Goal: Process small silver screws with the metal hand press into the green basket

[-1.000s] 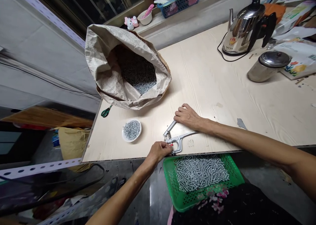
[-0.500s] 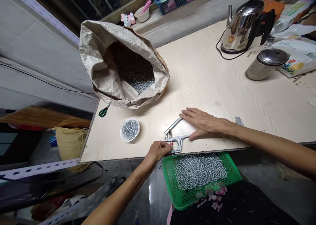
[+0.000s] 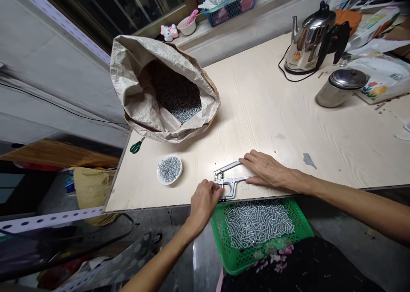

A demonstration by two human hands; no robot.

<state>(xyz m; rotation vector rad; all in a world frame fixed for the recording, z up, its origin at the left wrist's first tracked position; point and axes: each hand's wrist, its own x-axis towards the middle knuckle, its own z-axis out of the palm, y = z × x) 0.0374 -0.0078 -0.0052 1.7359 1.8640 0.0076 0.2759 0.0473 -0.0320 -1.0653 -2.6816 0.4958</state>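
Observation:
A metal plier-like press tool lies at the near edge of the pale wooden table. My right hand rests on its two handles, fingers stretched and wrapped loosely over them. My left hand is closed in a pinch at the tool's jaw, holding something too small to make out. Just below the table edge sits a green basket full of small silver screws. A small white dish of screws stands to the left of the tool.
A large open paper sack of screws stands at the table's far left, green scissors beside it. A steel kettle with cord and a lidded steel pot stand far right, near papers. A blue basket sits on the sill.
My right hand opened from a grip on the upper handle and slid down over both handles, which have come closer together. My left hand stayed pinched at the jaw.

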